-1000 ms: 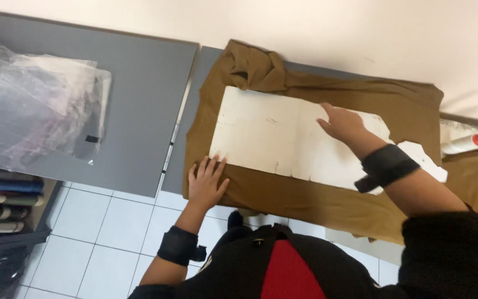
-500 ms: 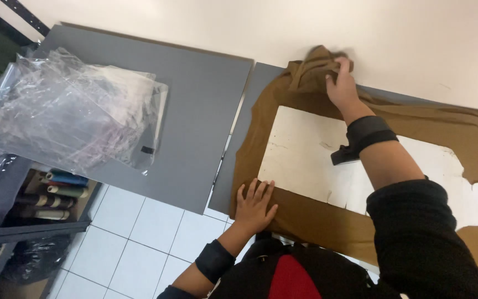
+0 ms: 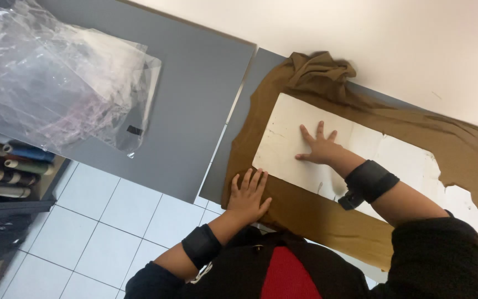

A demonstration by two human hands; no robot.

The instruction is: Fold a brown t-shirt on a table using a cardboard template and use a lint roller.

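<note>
Flat, white board [image 3: 360, 160] on brown cloth [image 3: 305, 207], long axis running left-right, left hand [image 3: 248, 195], right hand [image 3: 319, 147] both released, palms down.

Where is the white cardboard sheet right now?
In the head view, the white cardboard sheet lies flat on the brown garment at right of centre, on the grey table. The right hand presses on it; the left hand rests just below its near-left corner.

Grey tables [image 3: 206, 94], white tile floor [image 3: 100, 227], cream wall [image 3: 388, 39], shelf w/ rolls [image 3: 6, 166].
</note>
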